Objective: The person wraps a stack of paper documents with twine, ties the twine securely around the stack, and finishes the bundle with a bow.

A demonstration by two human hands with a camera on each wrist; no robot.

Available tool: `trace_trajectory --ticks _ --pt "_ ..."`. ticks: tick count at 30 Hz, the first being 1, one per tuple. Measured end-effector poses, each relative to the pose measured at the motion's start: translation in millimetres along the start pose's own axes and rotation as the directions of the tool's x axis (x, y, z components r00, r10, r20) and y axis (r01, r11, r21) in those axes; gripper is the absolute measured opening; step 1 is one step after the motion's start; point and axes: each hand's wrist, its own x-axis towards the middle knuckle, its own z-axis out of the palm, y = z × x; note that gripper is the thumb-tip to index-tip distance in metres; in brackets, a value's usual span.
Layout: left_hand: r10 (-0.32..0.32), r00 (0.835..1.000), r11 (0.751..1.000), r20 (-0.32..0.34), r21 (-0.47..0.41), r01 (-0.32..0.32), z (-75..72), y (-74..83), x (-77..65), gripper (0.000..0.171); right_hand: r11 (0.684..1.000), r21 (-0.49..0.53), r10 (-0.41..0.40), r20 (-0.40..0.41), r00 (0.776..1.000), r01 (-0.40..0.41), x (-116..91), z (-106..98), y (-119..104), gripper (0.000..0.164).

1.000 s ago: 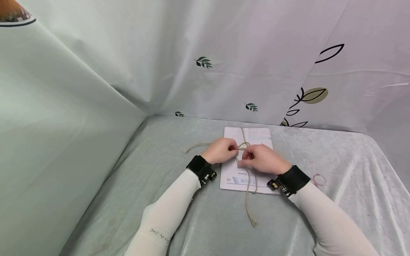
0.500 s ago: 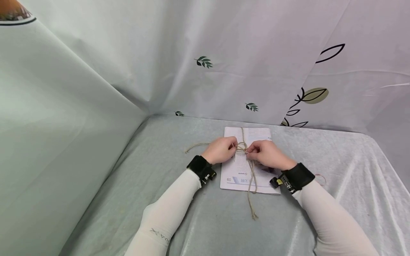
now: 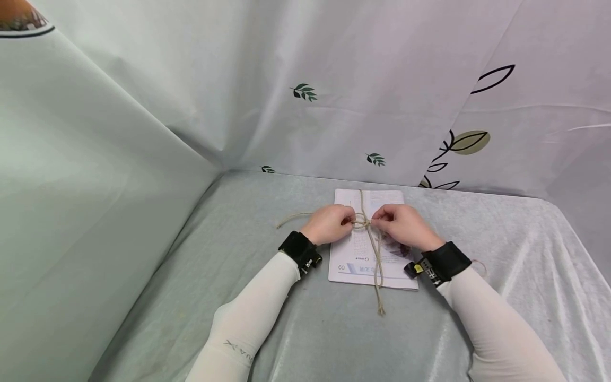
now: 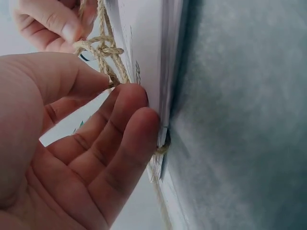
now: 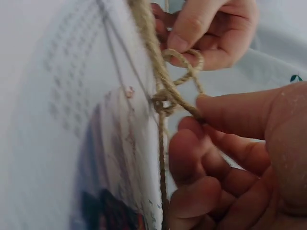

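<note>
A stack of printed papers (image 3: 345, 268) lies on the grey cloth, with tan twine (image 3: 377, 260) wrapped around it lengthwise and crosswise. Loops of the twine meet in a loose knot (image 5: 165, 103) near the middle of the top sheet. My left hand (image 3: 330, 224) pinches a twine loop between thumb and index finger at the knot's left. On the other side my right hand (image 3: 403, 225) pinches another part of the twine (image 5: 184, 108) between thumb and fingertip. One frayed end hangs past the stack's front edge; another strand (image 3: 291, 218) runs out leftward from behind my left hand.
A thin reddish loop of thread (image 3: 479, 265) lies on the cloth beside my right wrist. The grey table cloth (image 3: 229, 228) reaches back to a white curtain (image 3: 258, 106) with leaf prints, and a pale curtain (image 3: 95, 185) hangs along the left.
My right hand has shifted up and right from the front of the knot, drawing twine with it. The hanging end has shortened toward the stack. My left hand has stayed nearly still.
</note>
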Motion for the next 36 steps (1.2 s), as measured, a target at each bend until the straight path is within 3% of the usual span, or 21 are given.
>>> trace_trajectory --ticks 8,14,18,24,36 --pt "0.086 0.996 0.996 -0.024 0.038 -0.085 -0.5 -0.9 -1.1 0.008 0.999 -0.022 -0.036 -0.086 0.996 0.034 0.9 7.6 -2.7 0.019" --pt "0.109 0.994 0.994 -0.009 0.007 -0.109 -1.3 -1.3 -2.4 0.01 0.999 0.032 -0.016 -0.033 0.999 0.018 2.7 7.5 -0.9 0.04" --pt "0.118 0.993 0.993 -0.002 -0.019 -0.118 -1.5 -0.5 -3.2 0.006 0.998 0.056 -0.003 -0.001 1.0 0.003 4.3 8.0 0.0 0.04" --pt "0.136 0.991 0.99 -0.013 -0.032 -0.137 -1.6 2.8 -3.7 0.016 0.998 0.065 0.014 0.031 0.999 -0.016 5.2 7.6 -0.2 0.043" --pt "0.181 0.982 0.983 -0.055 0.003 -0.181 2.0 5.6 -1.8 0.016 0.991 0.128 0.044 0.015 0.999 -0.046 5.9 9.6 3.9 0.017"
